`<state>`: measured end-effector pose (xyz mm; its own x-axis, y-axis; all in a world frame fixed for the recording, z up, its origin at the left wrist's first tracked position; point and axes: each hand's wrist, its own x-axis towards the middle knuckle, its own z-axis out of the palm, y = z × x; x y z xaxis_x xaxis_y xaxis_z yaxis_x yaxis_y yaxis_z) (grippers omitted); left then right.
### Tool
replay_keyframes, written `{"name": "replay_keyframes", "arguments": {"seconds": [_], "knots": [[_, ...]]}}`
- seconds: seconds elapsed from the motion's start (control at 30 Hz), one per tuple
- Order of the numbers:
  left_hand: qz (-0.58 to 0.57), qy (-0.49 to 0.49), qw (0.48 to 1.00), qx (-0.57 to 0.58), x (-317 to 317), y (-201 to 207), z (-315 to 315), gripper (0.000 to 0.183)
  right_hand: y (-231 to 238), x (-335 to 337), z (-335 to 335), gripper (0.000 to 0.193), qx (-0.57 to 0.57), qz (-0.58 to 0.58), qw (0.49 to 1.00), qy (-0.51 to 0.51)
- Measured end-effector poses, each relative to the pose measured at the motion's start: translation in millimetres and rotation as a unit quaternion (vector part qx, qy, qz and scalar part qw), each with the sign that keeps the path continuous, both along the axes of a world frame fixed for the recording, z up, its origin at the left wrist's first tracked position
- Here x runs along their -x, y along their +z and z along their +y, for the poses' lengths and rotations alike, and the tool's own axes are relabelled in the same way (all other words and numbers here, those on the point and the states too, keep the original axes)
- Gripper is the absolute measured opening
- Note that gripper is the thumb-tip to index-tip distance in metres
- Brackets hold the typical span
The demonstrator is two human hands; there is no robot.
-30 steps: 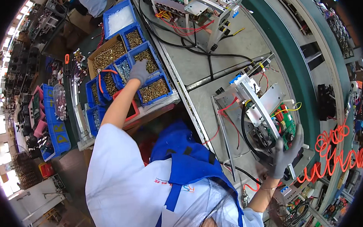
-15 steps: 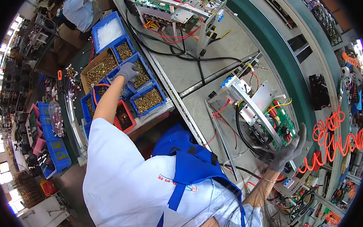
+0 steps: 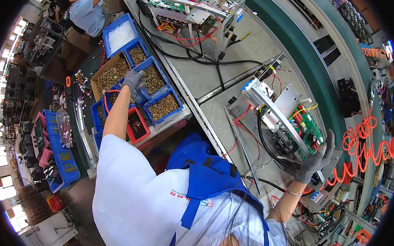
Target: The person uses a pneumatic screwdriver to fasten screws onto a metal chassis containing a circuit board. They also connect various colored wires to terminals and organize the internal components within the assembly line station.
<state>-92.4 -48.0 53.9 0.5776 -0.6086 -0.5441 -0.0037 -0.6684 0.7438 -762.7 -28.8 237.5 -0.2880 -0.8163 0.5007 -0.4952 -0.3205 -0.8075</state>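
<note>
My left hand [image 3: 133, 80], in a grey glove, is over the divider beside a blue bin of brass-coloured screws [image 3: 153, 80]. Its fingers are curled together, and whatever they hold is too small to make out. A grey glove also covers my right hand [image 3: 316, 162]. With fingers stretched out and apart, it rests against the near end of a metal-framed electronic assembly [image 3: 276, 114]. That assembly carries a green circuit board [image 3: 312, 132], red and black wires and bare metal plates.
Another blue bin of screws [image 3: 163, 107], a cardboard box of screws [image 3: 112, 76] and a red tray [image 3: 137, 125] stand nearby. A second framed assembly [image 3: 200, 16] lies farther up the bench. Coiled orange hose [image 3: 363, 145] hangs at right. A person [image 3: 86, 15] sits at upper left.
My left hand has drawn back left from the screws to the bin's edge. My right hand stays at the assembly, and the whole view has shifted slightly.
</note>
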Motion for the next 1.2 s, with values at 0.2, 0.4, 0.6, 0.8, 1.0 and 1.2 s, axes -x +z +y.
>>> {"name": "replay_keyframes", "arguments": {"seconds": [0.2, 0.4, 0.6, 0.8, 1.0, 1.2], "knots": [[-0.001, -0.117, 0.981, 0.153, 72, 54, -15, 0.03, -15, 15, 5, 0.043, 0.062, -0.095, 0.993, -0.035], [0.017, -0.517, 0.772, 0.37, 372, 216, -17, 0.021, -23, 25, 13, 0.03, 0.003, -0.214, 0.975, 0.062], [0.225, -0.579, 0.697, 0.358, 548, 200, -34, 0.038, -4, 43, 14, 0.036, -0.049, -0.225, 0.963, 0.139], [0.215, -0.552, 0.74, 0.317, 559, 190, -38, 0.039, -1, 40, 11, 0.022, -0.046, -0.269, 0.95, 0.153], [0.048, -0.555, 0.655, 0.511, 574, 163, -39, 0.033, 2, 53, 49, 0.02, 0.076, -0.447, 0.891, -0.018], [-0.328, -0.621, 0.515, 0.491, 605, 165, -19, 0.03, -46, 62, 123, 0.021, 0.023, -0.363, 0.921, -0.14]]}}
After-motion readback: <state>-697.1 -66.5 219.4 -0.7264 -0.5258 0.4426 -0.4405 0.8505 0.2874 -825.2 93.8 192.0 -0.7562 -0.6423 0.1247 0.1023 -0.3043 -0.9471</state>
